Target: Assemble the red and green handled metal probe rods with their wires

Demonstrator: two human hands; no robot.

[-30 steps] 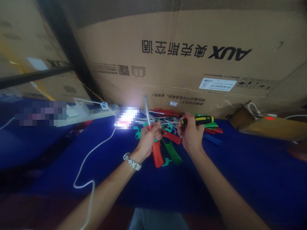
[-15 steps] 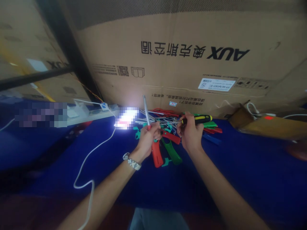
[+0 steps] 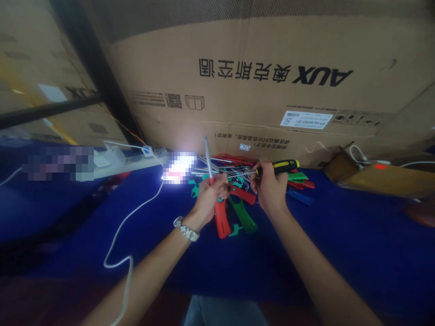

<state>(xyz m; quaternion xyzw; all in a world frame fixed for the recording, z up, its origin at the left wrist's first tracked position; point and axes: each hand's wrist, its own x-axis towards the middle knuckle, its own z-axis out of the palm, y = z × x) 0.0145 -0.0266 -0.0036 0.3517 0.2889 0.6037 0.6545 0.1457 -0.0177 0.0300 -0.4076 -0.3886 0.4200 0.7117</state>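
My left hand (image 3: 207, 197) is closed around a red long-necked lighter (image 3: 222, 222), whose metal tube points up and away from me. In my right hand (image 3: 272, 190) is a screwdriver (image 3: 281, 167) with a black and yellow handle. Its shaft runs left toward the lighter at my left fingers; whether the tip touches is too small to tell. Between and below the hands lie a green handle shell (image 3: 245, 217), another red handle part (image 3: 243, 194) and small teal pieces (image 3: 235, 230). Behind them is a pile of metal tubes and thin wires (image 3: 238, 170).
A large cardboard box (image 3: 244, 99) stands upright behind the blue table cover (image 3: 288, 262). At left are a glowing, blurred-out screen (image 3: 180, 167) and a white cable (image 3: 117, 240). Green and red parts (image 3: 299, 177), a blue part (image 3: 299, 197) and an open carton (image 3: 380, 179) lie right.
The screwdriver's handle has tilted up slightly at its far end and shifted a little left with my right hand. My left hand and the lighter stay almost still.
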